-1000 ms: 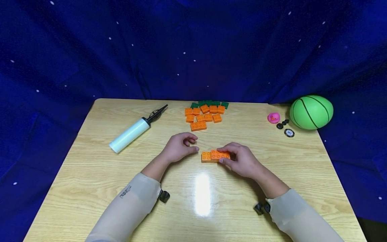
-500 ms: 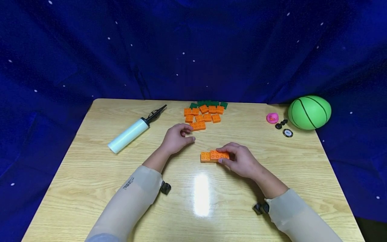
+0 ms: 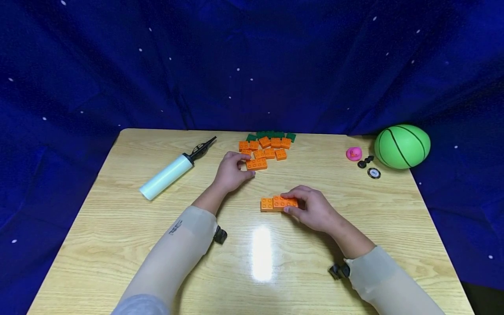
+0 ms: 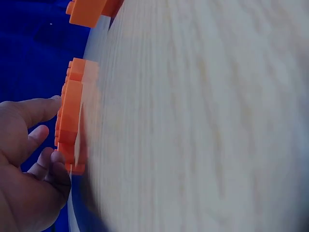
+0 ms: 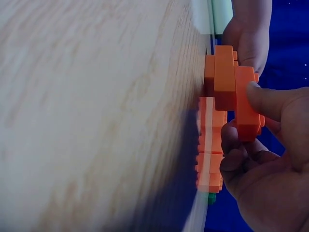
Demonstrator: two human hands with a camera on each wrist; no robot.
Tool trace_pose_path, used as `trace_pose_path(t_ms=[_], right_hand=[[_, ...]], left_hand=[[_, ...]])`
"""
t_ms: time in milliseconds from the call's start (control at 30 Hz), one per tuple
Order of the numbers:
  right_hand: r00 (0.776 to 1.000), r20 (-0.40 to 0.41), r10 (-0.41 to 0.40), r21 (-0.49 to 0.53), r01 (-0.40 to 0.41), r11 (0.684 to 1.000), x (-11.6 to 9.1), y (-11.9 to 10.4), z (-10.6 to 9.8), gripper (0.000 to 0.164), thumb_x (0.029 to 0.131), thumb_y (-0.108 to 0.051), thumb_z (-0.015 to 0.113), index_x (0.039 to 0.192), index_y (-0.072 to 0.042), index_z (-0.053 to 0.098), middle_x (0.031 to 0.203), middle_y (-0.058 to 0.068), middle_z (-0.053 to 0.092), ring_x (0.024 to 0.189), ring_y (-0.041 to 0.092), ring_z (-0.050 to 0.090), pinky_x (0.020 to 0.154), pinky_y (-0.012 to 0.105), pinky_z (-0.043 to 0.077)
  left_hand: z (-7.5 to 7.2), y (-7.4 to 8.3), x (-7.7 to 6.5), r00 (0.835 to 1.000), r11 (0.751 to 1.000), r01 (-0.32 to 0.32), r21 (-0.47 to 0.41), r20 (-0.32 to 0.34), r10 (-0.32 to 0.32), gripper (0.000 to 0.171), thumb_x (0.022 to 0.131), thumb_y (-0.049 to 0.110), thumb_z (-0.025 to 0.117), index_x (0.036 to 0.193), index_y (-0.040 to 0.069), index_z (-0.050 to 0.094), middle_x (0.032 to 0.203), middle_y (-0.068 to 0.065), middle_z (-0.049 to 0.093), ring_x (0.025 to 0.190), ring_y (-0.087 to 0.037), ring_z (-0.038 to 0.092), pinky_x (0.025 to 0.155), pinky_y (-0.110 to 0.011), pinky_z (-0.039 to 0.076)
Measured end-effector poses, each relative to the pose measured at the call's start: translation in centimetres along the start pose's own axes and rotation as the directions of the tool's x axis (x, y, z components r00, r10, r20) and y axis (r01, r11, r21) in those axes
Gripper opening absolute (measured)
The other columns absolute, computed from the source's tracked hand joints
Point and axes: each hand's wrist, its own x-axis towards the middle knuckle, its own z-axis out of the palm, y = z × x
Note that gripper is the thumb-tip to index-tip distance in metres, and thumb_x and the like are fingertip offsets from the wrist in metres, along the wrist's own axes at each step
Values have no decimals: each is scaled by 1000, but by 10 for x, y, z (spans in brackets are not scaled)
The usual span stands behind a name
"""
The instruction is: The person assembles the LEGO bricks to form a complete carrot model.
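Observation:
My right hand [image 3: 313, 208] pinches an orange toy building brick [image 5: 246, 104] between thumb and fingers. It is a long studded brick on top of a stepped stack with a lower orange brick [image 3: 267, 204] sticking out to the left. My left hand [image 3: 232, 173] is at the left end of another long orange brick [image 3: 257, 164], which has two rows of studs. Its index finger and thumb are spread to the far and near sides of that brick. In the left wrist view, a fingertip overlaps the edge of the orange brick [image 4: 71, 106].
Several small orange bricks [image 3: 269, 153] lie behind the long brick, with green bricks [image 3: 271, 134] at the back edge. A pale blue hand pump [image 3: 167, 177] lies on the left. At right are a green ball [image 3: 401, 146], pink rubber duck [image 3: 354, 153], small black object [image 3: 364, 162] and poker chip [image 3: 374, 173].
My left hand has moved away from beside the stack, forward to the long orange brick at the front of the pile. The right hand stays in place, holding the stack.

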Motion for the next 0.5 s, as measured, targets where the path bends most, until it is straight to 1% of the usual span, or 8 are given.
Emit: trace_pose_path(t_ms=[100, 300, 500], right_hand=[[1000, -1, -2, 1, 2, 1000, 0, 0, 0, 30, 93, -18, 81, 122, -17, 76, 115, -3, 69, 101, 14, 62, 84, 37, 52], [1000, 6, 15, 3, -15, 1000, -1, -1, 0, 30, 93, -18, 80, 123, -18, 76, 115, -3, 69, 95, 15, 60, 78, 33, 50], [1000, 11, 14, 4, -14, 1000, 0, -1, -1, 30, 93, -18, 80, 123, -17, 76, 115, -3, 69, 95, 15, 60, 78, 33, 50]], left_hand=[[1, 0, 3, 1000, 1000, 2, 20, 4, -2, 49, 88, 23, 85, 133, 11, 68, 120, -8, 50, 97, -24, 47, 84, -39, 43], [4, 0, 7, 1000, 997, -2, 74, 14, 1, 48, 89, 24, 84, 133, 11, 69, 117, -8, 51, 95, -24, 48, 85, -39, 43], [6, 0, 10, 1000, 991, -10, 135, 15, 8, 43, 90, 23, 83, 129, 10, 71, 117, -9, 53, 96, -24, 50, 89, -40, 45]])
